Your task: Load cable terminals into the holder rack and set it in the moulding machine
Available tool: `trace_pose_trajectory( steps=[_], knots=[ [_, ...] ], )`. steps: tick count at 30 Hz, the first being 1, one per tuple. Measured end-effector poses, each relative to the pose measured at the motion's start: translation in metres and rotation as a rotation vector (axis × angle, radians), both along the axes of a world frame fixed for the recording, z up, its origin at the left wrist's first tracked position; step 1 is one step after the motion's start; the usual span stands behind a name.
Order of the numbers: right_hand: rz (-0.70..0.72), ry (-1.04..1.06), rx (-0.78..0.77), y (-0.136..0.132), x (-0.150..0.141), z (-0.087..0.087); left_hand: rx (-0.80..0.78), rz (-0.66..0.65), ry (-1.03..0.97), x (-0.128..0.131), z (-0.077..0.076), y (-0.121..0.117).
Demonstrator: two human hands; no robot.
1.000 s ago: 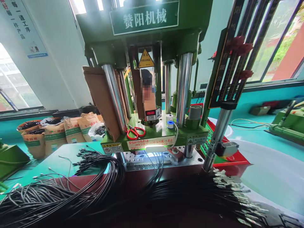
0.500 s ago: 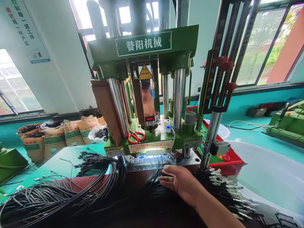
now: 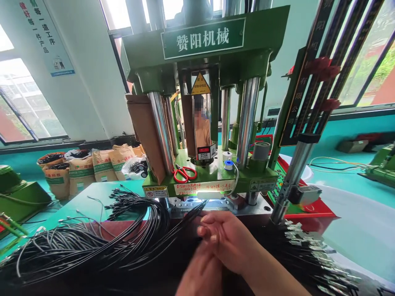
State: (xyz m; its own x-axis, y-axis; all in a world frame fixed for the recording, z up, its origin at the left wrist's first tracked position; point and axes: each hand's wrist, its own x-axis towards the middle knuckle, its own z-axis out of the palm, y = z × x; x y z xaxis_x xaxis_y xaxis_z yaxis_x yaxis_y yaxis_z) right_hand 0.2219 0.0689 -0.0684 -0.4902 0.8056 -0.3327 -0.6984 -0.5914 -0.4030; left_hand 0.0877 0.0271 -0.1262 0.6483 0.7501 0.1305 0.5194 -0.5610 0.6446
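Note:
My right hand (image 3: 230,240) is low in the middle of the view, in front of the green press machine (image 3: 203,181). Its fingers are curled and pinched on a few thin black wires (image 3: 185,218) that fan up to the metal mould plate (image 3: 216,204). My left hand (image 3: 200,273) lies just below and against it, blurred, with its fingers hidden under the right hand. A thick bundle of black wires (image 3: 92,242) with small plug ends spreads across the bench to the left.
Red scissors (image 3: 184,173) and small tape rolls (image 3: 228,161) lie on the machine's green base. Metal terminal ends (image 3: 311,250) of more wires lie at the right beside a white tub (image 3: 354,222). Brown paper sacks (image 3: 83,170) stand at the back left.
My right hand, flat on the wires half a second ago, has curled and lifted a few wires. My left hand has come into view beneath it. The camera shifted slightly.

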Motion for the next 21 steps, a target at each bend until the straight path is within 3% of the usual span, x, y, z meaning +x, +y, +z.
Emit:
trace_pose_trajectory(
  steps=[2, 4, 7, 9, 11, 16, 21],
  knots=[
    [0.007, -0.118, 0.115, 0.002, 0.002, -0.003, 0.102, 0.151, 0.158, -0.020, -0.003, 0.018],
    [0.033, -0.426, 0.374, 0.003, 0.010, -0.012, 0.129, 0.292, 0.335, -0.045, 0.000, 0.028],
    [0.042, -1.206, 0.925, 0.003, 0.029, -0.031, 0.072, 0.249, 0.429, -0.079, 0.012, 0.032],
    [0.101, -1.625, 1.148, 0.003, 0.045, -0.042, 0.025, 0.174, 0.419, -0.093, 0.023, 0.034],
    [0.185, -1.803, 1.200, 0.003, 0.062, -0.049, -0.021, 0.139, 0.436, -0.096, 0.035, 0.038],
    [0.231, -1.841, 1.100, 0.008, 0.103, -0.050, -0.055, 0.110, 0.431, -0.083, 0.053, 0.049],
    [0.327, -1.839, 1.071, 0.012, 0.097, -0.041, -0.026, 0.084, 0.311, -0.076, 0.055, 0.057]
  ],
)
